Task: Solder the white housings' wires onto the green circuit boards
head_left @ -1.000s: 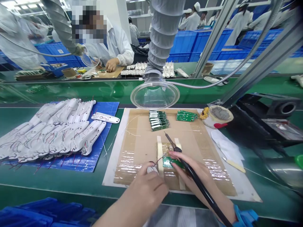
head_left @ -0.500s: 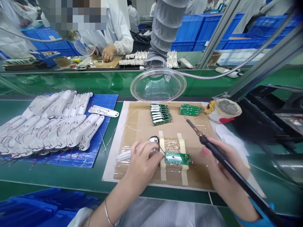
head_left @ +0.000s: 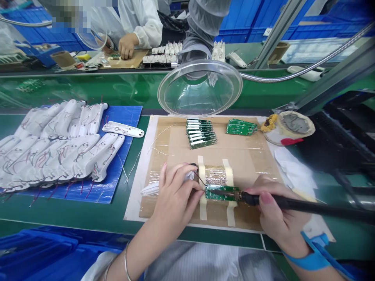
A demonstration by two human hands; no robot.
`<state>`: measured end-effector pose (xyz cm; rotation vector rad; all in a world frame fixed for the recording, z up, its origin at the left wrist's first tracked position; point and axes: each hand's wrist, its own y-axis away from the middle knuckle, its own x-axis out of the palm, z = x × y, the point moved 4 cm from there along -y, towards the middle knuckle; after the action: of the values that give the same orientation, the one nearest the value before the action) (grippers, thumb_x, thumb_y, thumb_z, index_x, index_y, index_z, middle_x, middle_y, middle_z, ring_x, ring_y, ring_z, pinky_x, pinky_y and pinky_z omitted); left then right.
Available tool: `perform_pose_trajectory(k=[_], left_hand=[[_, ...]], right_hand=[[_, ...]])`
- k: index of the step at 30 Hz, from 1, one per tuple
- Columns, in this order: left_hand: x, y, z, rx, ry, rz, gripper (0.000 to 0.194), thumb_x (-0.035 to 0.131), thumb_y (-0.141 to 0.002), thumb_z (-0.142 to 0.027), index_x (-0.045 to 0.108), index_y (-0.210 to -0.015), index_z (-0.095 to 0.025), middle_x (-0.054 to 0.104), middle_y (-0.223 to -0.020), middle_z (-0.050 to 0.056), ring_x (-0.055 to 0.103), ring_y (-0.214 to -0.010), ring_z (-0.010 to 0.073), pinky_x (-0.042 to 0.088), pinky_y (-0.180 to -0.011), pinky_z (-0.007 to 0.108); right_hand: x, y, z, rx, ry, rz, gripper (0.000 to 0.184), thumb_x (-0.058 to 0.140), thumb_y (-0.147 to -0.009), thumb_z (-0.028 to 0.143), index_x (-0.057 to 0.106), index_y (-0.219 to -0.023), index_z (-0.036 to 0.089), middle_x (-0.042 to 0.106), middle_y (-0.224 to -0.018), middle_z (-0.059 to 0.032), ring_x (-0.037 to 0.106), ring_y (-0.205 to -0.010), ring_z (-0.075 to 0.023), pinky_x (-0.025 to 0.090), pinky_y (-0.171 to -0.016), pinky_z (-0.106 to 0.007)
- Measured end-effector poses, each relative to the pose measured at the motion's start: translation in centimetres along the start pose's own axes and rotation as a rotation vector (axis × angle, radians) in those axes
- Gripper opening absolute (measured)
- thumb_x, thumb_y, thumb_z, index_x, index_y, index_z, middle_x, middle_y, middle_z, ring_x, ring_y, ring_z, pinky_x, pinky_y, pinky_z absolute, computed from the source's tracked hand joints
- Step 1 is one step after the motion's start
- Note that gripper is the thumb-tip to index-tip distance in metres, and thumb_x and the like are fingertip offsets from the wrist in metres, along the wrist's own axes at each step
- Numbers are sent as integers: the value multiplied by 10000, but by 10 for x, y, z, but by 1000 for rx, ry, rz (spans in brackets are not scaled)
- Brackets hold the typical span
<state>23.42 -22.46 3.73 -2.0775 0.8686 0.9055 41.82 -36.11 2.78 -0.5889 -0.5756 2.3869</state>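
My right hand [head_left: 278, 207] is closed around a soldering iron [head_left: 281, 202], whose tip lies over the left part of a green circuit board [head_left: 223, 187]. That board rests on the taped patch of a cardboard sheet [head_left: 175, 156]. At the board's left end, my left hand [head_left: 178, 195] pinches a thin dark wire [head_left: 200, 177] that reaches the board's edge. Partly hidden under the left fingers is a white plastic housing [head_left: 150, 189]. Whether the iron's tip touches the wire or the board, I cannot tell.
Stacked circuit boards [head_left: 201, 133] and another board pile [head_left: 240, 127] lie behind. White housings with wires [head_left: 58, 156] cover a blue sheet at left. A clear fume hood [head_left: 200, 89] hangs above the cardboard. A sponge dish [head_left: 295, 124] stands right; a co-worker's hand [head_left: 128, 46] is across.
My right hand has brought the soldering iron left and down, from above the cardboard onto the board. My left hand keeps its place at the board's left end. The view has tilted downward.
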Motion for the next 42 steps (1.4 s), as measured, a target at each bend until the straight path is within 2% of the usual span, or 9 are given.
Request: perform_pose_trajectory(k=[6, 17, 19, 23, 26, 30, 42], left_hand=[[0, 0, -1, 8, -29, 0, 104, 556, -990, -209, 598, -897, -228, 594, -1310, -14, 465, -1314, 171, 72, -1237, 440], [1, 0, -2, 13, -40, -10, 94, 565, -975, -188, 575, -886, -220, 598, -1305, -9, 474, -1309, 171, 115, -1223, 452], [1, 0, -2, 17, -40, -11, 93, 567, -974, -190, 578, -887, -219, 600, -1302, -7, 478, -1306, 173, 125, -1221, 455], [1, 0, -1, 26, -40, -17, 88, 574, -972, -191, 587, -888, -215, 603, -1298, 0, 484, -1305, 181, 150, -1212, 462], [1, 0, 0, 41, -35, -30, 83, 579, -968, -177, 606, -899, -214, 600, -1302, 7, 483, -1304, 186, 203, -1190, 452], [-2, 0, -1, 75, 7, -44, 94, 583, -975, -178, 652, -959, -240, 579, -1318, 18, 478, -1306, 186, 260, -1161, 446], [-9, -3, -5, -32, 30, 108, 176, 518, -998, -218, 681, -946, -262, 488, -1415, 21, 401, -1389, 204, 174, -1215, 529]], right_hand=[[3, -2, 2, -17, 46, 85, 179, 557, -910, 118, 690, -985, 210, 666, -768, -24, 557, -632, -123, 435, -566, -304], [3, -4, 4, -54, 44, 151, 190, 578, -884, 111, 693, -999, 210, 658, -750, -10, 574, -633, -123, 438, -571, -301], [2, -4, 5, -63, 28, 101, 173, 582, -885, 128, 702, -980, 211, 655, -734, -18, 561, -616, -136, 417, -551, -313], [-1, -3, 4, -62, -11, -88, 155, 566, -913, 189, 714, -896, 232, 623, -663, -25, 492, -548, -153, 332, -504, -332], [-1, -3, 2, -64, -39, -119, 165, 564, -917, 181, 722, -894, 224, 626, -670, -31, 489, -542, -151, 312, -497, -335], [-1, -2, 1, -82, -47, -113, 165, 568, -911, 154, 722, -919, 214, 644, -686, -40, 501, -555, -152, 319, -499, -333], [1, 1, 4, -52, -62, 7, 196, 560, -891, 105, 703, -965, 217, 628, -715, -39, 536, -612, -156, 379, -542, -346]])
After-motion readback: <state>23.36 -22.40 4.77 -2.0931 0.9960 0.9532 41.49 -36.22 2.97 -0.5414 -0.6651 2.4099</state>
